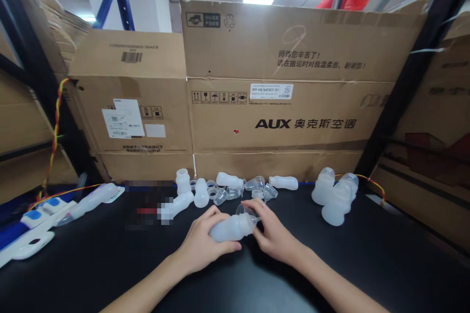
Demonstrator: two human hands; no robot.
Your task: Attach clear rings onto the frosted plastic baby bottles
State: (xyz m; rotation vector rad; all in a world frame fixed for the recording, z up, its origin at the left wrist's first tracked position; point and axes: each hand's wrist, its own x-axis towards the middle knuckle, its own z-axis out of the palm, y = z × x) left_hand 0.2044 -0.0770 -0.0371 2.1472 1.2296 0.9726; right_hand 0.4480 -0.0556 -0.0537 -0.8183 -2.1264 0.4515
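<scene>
A frosted white plastic bottle (232, 229) lies tilted in my left hand (201, 242), its neck pointing right, with fingers and thumb wrapped round the body. My right hand (273, 230) is closed on a clear plastic cap (246, 210) at the bottle's neck; whether the cap is seated or only touching I cannot tell. Just behind my hands is a loose cluster of clear caps (259, 186). Similar frosted bottles stand or lie around them, among them an upright bottle (201, 193) and a lying bottle (283, 183).
Several frosted bottles (334, 200) stand grouped at the right. At the left, another bottle (93, 203) lies by a white power strip (47, 215) with blue parts. A large cardboard panel (293, 142) backs the black tabletop (121, 264), between dark metal posts.
</scene>
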